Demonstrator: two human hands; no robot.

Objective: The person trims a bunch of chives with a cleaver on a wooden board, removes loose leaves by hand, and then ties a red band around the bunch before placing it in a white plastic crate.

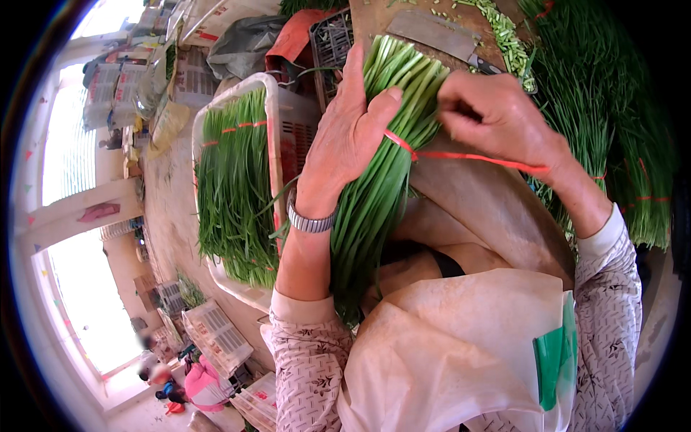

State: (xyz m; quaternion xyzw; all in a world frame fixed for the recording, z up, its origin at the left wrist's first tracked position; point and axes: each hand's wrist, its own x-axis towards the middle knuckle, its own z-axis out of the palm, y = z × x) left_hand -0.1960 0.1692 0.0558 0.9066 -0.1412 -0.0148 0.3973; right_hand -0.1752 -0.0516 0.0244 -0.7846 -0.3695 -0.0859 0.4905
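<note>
A thick bundle of garlic chives [378,169] stands slanted before me, its pale cut ends up and its leaves hanging toward my lap. My left hand [349,133] is against its left side, thumb across the front and index finger straight; the other fingers are mostly hidden. Around the bundle's middle runs a red tie [475,157], which stretches right to my right wrist. Beside the stalks' upper right, my right hand [497,108] is closed with curled fingers, slightly blurred. What it pinches, if anything, is hidden.
At left, a white crate [272,137] holds tied chives. A cleaver [435,34] lies on the board beyond, near chopped stalk ends [507,39]. More chives [576,93] are heaped at right. A dark basket [332,39] stands beyond the crate; a person in pink [205,381] is at lower left.
</note>
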